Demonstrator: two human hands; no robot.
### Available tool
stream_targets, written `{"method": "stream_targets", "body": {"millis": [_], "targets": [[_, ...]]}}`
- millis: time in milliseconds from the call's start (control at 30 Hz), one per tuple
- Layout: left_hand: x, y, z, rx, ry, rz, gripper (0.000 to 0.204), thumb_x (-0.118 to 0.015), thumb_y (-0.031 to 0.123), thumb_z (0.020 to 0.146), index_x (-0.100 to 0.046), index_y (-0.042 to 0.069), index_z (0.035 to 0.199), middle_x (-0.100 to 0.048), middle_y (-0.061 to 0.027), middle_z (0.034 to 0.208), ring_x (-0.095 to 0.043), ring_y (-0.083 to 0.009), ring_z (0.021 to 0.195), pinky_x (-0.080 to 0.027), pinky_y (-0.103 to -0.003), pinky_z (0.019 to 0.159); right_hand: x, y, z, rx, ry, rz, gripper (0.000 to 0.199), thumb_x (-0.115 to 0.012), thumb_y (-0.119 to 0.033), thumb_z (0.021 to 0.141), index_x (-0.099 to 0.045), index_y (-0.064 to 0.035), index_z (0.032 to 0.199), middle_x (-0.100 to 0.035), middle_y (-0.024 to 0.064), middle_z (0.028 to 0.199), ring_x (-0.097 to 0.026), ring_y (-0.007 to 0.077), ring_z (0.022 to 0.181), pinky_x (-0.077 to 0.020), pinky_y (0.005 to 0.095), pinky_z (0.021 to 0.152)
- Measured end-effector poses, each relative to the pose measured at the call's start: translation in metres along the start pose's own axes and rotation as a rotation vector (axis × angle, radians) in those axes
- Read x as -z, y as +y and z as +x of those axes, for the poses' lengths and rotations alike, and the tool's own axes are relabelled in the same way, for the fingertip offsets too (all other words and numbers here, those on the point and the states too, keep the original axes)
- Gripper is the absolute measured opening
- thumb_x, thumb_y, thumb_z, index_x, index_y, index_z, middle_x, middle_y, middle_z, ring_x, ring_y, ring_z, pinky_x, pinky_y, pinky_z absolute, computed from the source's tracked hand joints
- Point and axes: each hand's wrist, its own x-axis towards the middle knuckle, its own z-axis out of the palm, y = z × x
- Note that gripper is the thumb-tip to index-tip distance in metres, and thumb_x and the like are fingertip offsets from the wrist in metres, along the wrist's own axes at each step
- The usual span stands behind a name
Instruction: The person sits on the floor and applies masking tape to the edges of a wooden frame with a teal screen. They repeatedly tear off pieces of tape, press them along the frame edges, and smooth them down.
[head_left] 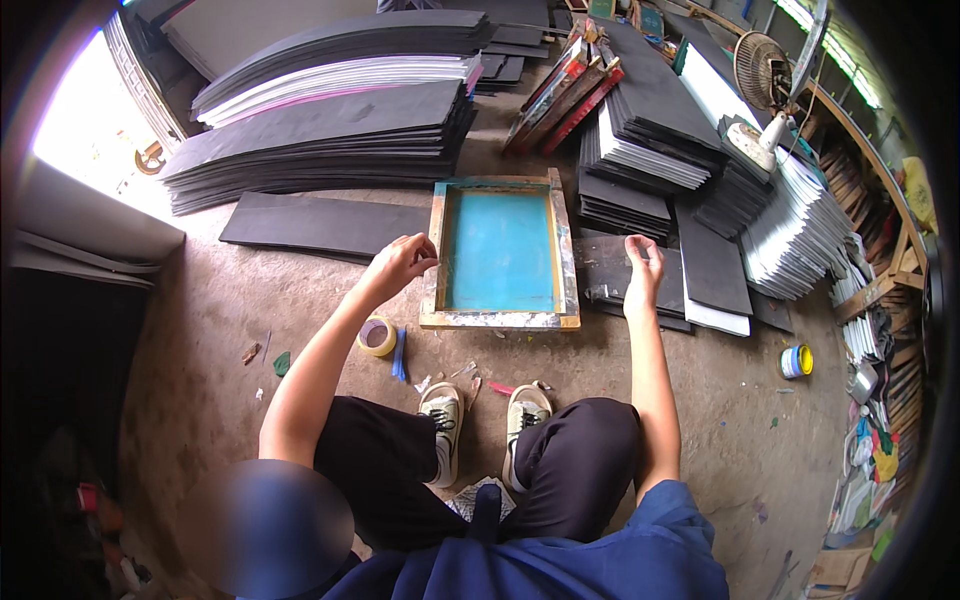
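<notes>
A screen-printing frame [572,260] with blue mesh and a paint-smeared wooden border stands in front of me. Beside its left edge is my left hand [402,268], raised with the fingers curled into a pinch. My right hand [643,272] is held up apart from the frame on the right, over dark sheets [610,262], thumb and fingers bent toward each other. Whatever either hand may hold is too small to make out. A tape roll [376,336] and a blue strip [400,354] lie on the floor below my left forearm.
Stacks of black sheets [320,130] rise at the far left, more sheet stacks [660,100] at the right. Other wooden frames [565,95] lean between them. A fan [765,75] stands far right. A yellow-and-blue can [796,361] and small scraps [465,370] sit on the floor.
</notes>
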Motion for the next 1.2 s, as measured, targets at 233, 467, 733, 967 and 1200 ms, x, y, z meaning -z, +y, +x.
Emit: {"method": "stream_targets", "body": {"millis": [233,467,733,967,1200], "targets": [[0.011,0.007,0.006,0.083,0.073,-0.031,0.018,-0.069,0.016,0.077,-0.060,0.002,0.083,-0.063,-0.0070,0.072,-0.054,-0.0132,0.058,-0.044,-0.026,0.055,0.010,-0.016,0.009,-0.008,-0.226,0.236,0.015,-0.070,-0.016,0.078,-0.062,-0.0085,0.088,-0.057,-0.0041,0.082,-0.050,0.0052,0.078,-0.0371,0.0193,0.073],[0.023,0.008,0.014,0.117,0.142,-0.163,0.018,-0.071,0.016,0.075,-0.063,0.006,0.087,-0.065,-0.0014,0.072,-0.048,-0.0071,0.055,-0.041,-0.023,0.054,0.011,-0.030,0.022,-0.017,-0.321,0.043,0.036,-0.067,-0.011,0.080,-0.055,-0.0056,0.114,-0.057,-0.0003,0.082,-0.051,0.0062,0.078,-0.0393,0.0210,0.074],[0.027,-0.011,0.014,0.232,-0.115,-0.169,0.016,-0.069,0.016,0.076,-0.066,0.002,0.084,-0.068,-0.0091,0.079,-0.065,-0.0154,0.070,-0.051,-0.026,0.069,0.005,-0.014,0.028,-0.139,-0.434,-0.178,0.010,-0.066,-0.009,0.080,-0.064,-0.0021,0.087,-0.062,0.0011,0.081,-0.055,0.0062,0.076,-0.0430,0.0201,0.071],[-0.016,-0.062,-0.004,0.325,-0.274,-0.056,0.020,-0.068,0.023,0.077,-0.066,0.004,0.084,-0.067,-0.0078,0.077,-0.061,-0.0167,0.069,-0.048,-0.031,0.069,-0.003,0.035,0.003,-0.096,-0.451,-0.490,0.009,-0.065,-0.009,0.079,-0.062,-0.0031,0.085,-0.058,-0.0012,0.079,-0.051,0.0049,0.074,-0.0404,0.0195,0.071],[-0.076,-0.143,-0.013,0.537,-0.447,-0.192,0.019,-0.066,0.020,0.077,-0.068,0.005,0.088,-0.067,-0.0079,0.080,-0.060,-0.0161,0.072,-0.048,-0.030,0.072,-0.010,0.118,-0.012,-0.488,-0.694,-0.411,0.012,-0.065,-0.007,0.078,-0.061,-0.0050,0.089,-0.058,-0.0030,0.076,-0.049,0.0030,0.070,-0.0394,0.0185,0.066]]}}
